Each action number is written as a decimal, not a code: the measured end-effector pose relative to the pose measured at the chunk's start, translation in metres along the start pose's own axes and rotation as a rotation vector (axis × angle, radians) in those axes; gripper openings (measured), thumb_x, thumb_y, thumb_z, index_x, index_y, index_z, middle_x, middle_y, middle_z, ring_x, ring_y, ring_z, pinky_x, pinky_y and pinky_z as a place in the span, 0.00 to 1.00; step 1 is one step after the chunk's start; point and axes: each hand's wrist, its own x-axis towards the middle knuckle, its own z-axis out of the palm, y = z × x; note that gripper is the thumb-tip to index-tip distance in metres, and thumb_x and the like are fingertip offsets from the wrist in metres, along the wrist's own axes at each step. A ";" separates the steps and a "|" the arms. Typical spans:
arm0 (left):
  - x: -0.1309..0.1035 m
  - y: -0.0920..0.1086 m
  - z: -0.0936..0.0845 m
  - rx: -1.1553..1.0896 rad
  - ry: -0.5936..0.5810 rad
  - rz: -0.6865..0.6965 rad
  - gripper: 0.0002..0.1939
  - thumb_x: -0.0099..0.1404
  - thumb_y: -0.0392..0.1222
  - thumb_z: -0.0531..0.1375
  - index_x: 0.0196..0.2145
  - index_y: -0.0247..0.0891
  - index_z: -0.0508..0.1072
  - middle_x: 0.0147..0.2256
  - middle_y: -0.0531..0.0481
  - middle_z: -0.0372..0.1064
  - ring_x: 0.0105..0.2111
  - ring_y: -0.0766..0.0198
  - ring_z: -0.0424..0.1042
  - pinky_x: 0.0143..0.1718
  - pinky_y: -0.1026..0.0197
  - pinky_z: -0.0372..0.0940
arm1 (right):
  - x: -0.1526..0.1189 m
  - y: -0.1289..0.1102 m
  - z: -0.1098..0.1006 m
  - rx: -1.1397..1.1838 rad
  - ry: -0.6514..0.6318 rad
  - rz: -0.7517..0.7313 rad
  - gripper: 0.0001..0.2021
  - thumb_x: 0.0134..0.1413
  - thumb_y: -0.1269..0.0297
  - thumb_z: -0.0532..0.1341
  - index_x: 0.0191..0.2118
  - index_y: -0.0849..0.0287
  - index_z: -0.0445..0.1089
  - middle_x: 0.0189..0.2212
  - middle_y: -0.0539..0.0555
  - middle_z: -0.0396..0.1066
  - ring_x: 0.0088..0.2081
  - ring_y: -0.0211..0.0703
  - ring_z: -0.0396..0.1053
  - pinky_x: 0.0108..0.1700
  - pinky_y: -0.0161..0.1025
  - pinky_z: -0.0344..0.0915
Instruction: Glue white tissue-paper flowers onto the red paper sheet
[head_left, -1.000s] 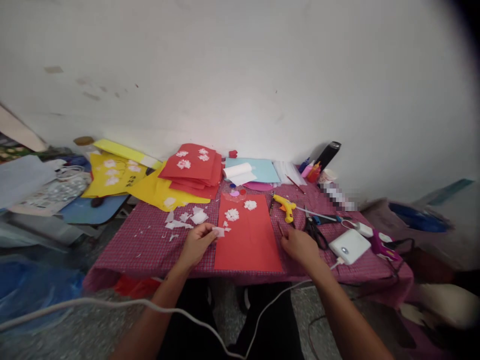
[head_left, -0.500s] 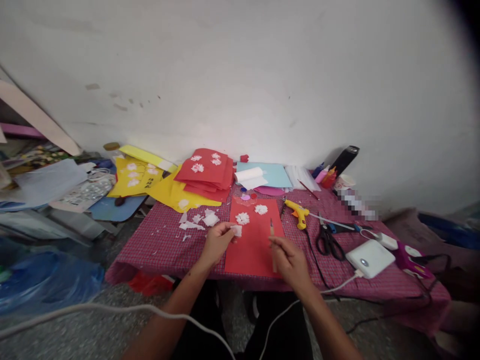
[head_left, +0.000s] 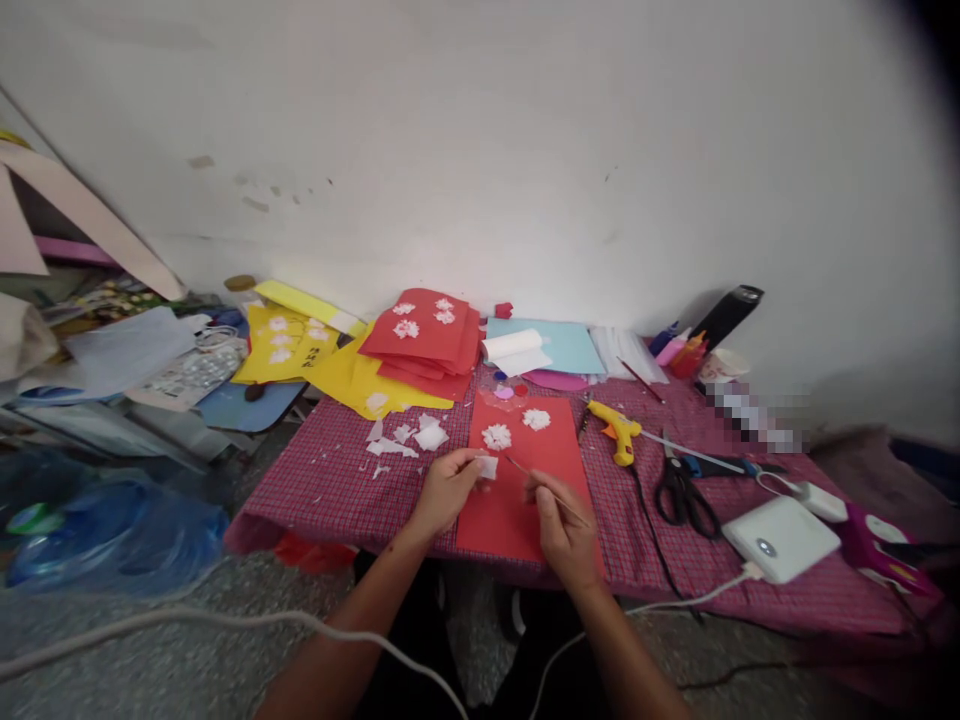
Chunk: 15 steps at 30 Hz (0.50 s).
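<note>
- Tilted now rather than upright as half a second ago, the paintbrush (head_left: 572, 511) has its tip near the white paper piece (head_left: 488, 467).
- Left hand (head_left: 450, 487) pinches that piece over the red sheet (head_left: 517, 515).
- Right hand (head_left: 562, 525) grips the brush above the sheet.
- Red sheet lies by the table's (head_left: 322, 500) front edge, bearing two white flowers (head_left: 496, 436).
- Scissors (head_left: 686, 505) and a yellow glue gun (head_left: 622, 437) lie toward the table's right edge.

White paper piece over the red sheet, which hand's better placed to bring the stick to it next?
Likely the right hand: it holds the thin stick, tip angled toward the white paper piece. The left hand is busy pinching that piece over the red sheet.
</note>
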 end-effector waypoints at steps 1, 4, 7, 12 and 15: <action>0.000 0.001 0.000 0.001 -0.003 0.000 0.15 0.61 0.48 0.65 0.41 0.34 0.78 0.36 0.45 0.78 0.34 0.61 0.76 0.36 0.60 0.73 | 0.001 -0.002 0.000 0.003 -0.058 -0.029 0.14 0.66 0.69 0.56 0.53 0.52 0.73 0.39 0.54 0.76 0.35 0.44 0.74 0.40 0.43 0.71; 0.000 0.002 0.000 0.008 -0.027 0.004 0.15 0.62 0.48 0.64 0.41 0.34 0.78 0.37 0.45 0.77 0.34 0.61 0.75 0.36 0.60 0.73 | 0.004 -0.008 0.000 -0.030 -0.173 -0.097 0.15 0.65 0.72 0.57 0.52 0.52 0.73 0.38 0.55 0.76 0.37 0.46 0.75 0.41 0.43 0.70; 0.000 0.001 -0.001 0.015 -0.044 0.013 0.15 0.63 0.48 0.63 0.42 0.34 0.78 0.37 0.45 0.77 0.35 0.61 0.76 0.37 0.60 0.73 | 0.007 -0.011 0.002 -0.046 -0.179 -0.118 0.15 0.64 0.72 0.57 0.52 0.52 0.73 0.37 0.55 0.77 0.37 0.46 0.75 0.40 0.43 0.70; 0.000 0.000 -0.001 0.014 -0.039 0.012 0.16 0.63 0.48 0.64 0.42 0.33 0.78 0.37 0.44 0.78 0.35 0.62 0.76 0.37 0.61 0.73 | 0.007 -0.010 0.003 -0.066 -0.188 -0.111 0.14 0.64 0.72 0.57 0.51 0.53 0.74 0.38 0.55 0.77 0.38 0.46 0.75 0.41 0.43 0.71; -0.001 0.001 -0.002 -0.011 -0.055 0.013 0.16 0.63 0.47 0.64 0.43 0.33 0.78 0.39 0.43 0.78 0.36 0.61 0.77 0.38 0.60 0.73 | 0.006 -0.008 0.004 -0.075 -0.190 -0.091 0.14 0.64 0.71 0.57 0.52 0.52 0.74 0.39 0.55 0.78 0.39 0.47 0.75 0.42 0.43 0.71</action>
